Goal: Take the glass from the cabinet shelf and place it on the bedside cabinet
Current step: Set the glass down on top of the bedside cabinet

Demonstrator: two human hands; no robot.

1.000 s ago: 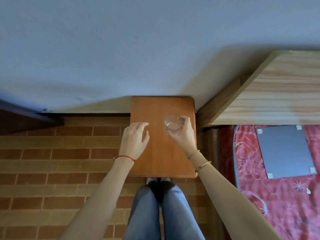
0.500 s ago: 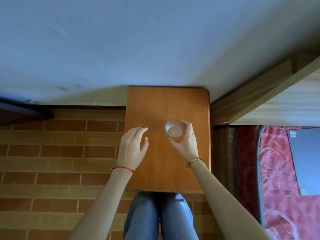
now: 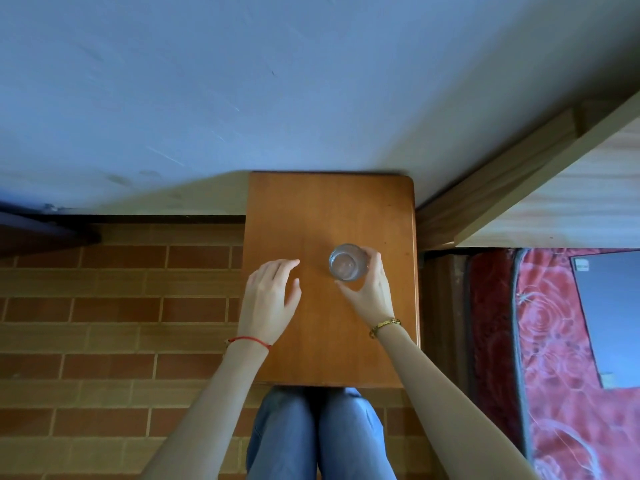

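Glass [image 3: 347, 262] stands upright on the bedside cabinet [image 3: 329, 209], right of the centre of its wooden top and well clear of every edge. The vessel is clear, short and open-mouthed; the head view looks straight down into it. Whether the base rests fully on the wood or sits slightly above it cannot be told from this angle.

Right hand [image 3: 372, 292] is wrapped round the wall of the glass: the thumb lies against the near side, the fingers curve round the right and far side. The grip is loose rather than clenched. Left hand [image 3: 268, 299] is open and holds nothing; it hovers with the fingers spread over the left part of the cabinet top, apart from the glass.

Handling notes, as a judgement:
- The glass is rigid, brittle and probably light. A knock against the wood or a fall to the brick-patterned floor [image 3: 114, 306] is likely to break it.
- The smooth wall offers little friction. Take hold around the mid-wall with the thumb opposed to the fingers, not at the rim.
- Placement appears nearly finished. The release calls for the fingers to open outward without dragging the wall sideways.
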